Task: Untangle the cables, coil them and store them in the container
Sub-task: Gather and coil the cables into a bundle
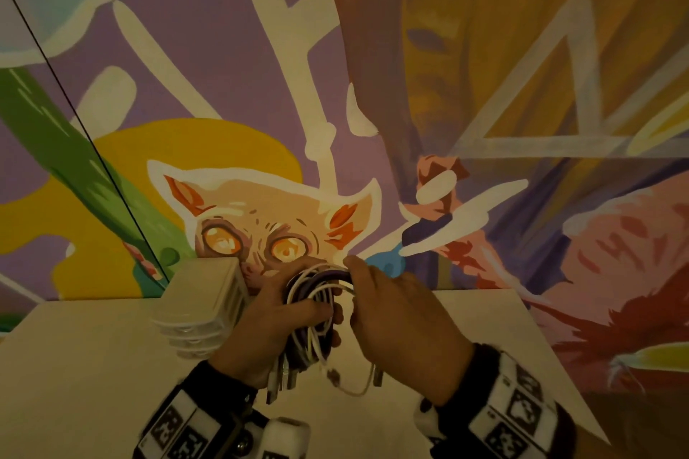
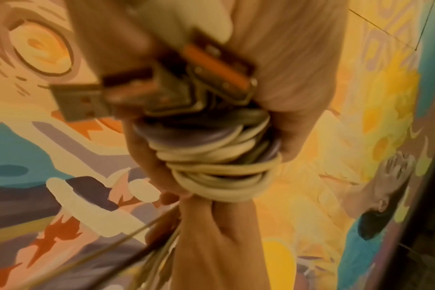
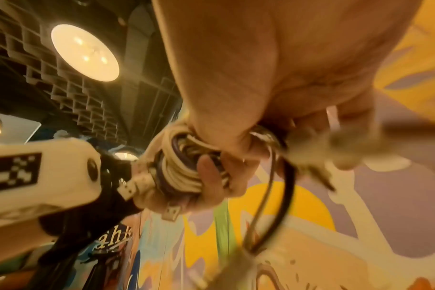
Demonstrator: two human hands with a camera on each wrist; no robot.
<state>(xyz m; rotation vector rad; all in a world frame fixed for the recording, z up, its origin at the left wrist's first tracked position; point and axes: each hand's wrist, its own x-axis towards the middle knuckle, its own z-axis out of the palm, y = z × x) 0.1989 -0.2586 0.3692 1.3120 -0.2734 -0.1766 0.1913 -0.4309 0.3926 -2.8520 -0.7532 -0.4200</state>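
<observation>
My left hand (image 1: pixel 277 317) grips a coiled bundle of white and purple cables (image 1: pixel 317 300) held up above the table. In the left wrist view the same cable bundle (image 2: pixel 211 157) fills the fist, with USB plugs (image 2: pixel 82 102) sticking out near the wrist. My right hand (image 1: pixel 387 306) pinches the cables at the right side of the coil. A thin white cable end (image 1: pixel 358 388) hangs in a loop below both hands. In the right wrist view the cable coil (image 3: pixel 176 168) sits in the left palm and a dark cable loop (image 3: pixel 283 196) hangs from my right fingers. A white plastic container (image 1: pixel 208 306) stands just left of my left hand.
The white table (image 1: pixel 93 365) spreads below the hands, with its right edge running diagonally toward the lower right. A colourful mural wall (image 1: pixel 335 86) rises straight behind the table. A ceiling lamp (image 3: pixel 85 53) shows in the right wrist view.
</observation>
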